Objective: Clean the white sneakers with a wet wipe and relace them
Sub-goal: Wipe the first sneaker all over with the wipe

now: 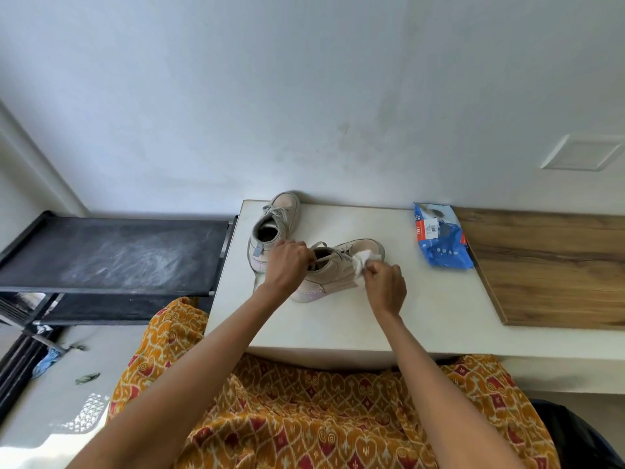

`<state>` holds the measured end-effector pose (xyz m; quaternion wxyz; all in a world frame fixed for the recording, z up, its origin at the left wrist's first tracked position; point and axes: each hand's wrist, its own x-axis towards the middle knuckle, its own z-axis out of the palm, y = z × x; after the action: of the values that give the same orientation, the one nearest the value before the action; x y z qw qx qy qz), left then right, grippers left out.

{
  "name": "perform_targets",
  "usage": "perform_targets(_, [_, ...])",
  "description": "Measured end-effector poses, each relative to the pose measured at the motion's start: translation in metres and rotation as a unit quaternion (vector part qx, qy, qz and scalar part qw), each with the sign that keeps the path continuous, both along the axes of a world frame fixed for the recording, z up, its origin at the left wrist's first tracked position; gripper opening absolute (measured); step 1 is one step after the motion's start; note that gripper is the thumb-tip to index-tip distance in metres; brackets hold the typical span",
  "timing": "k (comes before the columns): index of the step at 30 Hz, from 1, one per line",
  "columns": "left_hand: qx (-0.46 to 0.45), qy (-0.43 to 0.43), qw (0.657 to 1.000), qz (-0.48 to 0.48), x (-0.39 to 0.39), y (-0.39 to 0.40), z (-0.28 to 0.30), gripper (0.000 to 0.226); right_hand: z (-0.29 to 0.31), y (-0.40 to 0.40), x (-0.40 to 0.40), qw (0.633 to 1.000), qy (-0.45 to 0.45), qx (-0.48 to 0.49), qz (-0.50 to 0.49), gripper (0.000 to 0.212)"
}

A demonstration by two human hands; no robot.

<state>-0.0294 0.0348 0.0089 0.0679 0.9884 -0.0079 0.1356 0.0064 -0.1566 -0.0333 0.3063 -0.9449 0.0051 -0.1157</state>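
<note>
Two off-white laced sneakers stand on a white table [338, 326]. The near sneaker [334, 274] points right; my left hand [287, 265] grips its heel collar and steadies it. My right hand [385, 282] pinches a crumpled white wet wipe [360, 262] and holds it against the side of this shoe, near the laces. The far sneaker [275, 228] sits behind and to the left, toe toward the wall, laces threaded, untouched by either hand.
A blue wet wipe pack [439, 242] lies on the table to the right. A wooden board [548, 265] covers the table's right end. A black rack [111, 255] stands left of the table. The wall runs right behind the shoes.
</note>
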Motion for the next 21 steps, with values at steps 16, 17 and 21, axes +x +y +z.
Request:
perform_targets(16, [0.099, -0.148, 0.98, -0.094, -0.039, -0.021, -0.037, 0.038, -0.003, 0.013, -0.002, 0.998, -0.043, -0.051, 0.006, 0.022])
perform_targets(17, [0.095, -0.146, 0.981, -0.086, -0.039, -0.02, -0.037, 0.037, 0.0, 0.02, -0.004, 0.998, -0.051, -0.022, 0.011, 0.022])
perform_targets(21, [0.048, -0.08, 0.994, -0.055, -0.026, -0.018, -0.019, 0.013, -0.011, 0.044, -0.028, 0.99, -0.109, 0.016, 0.086, 0.021])
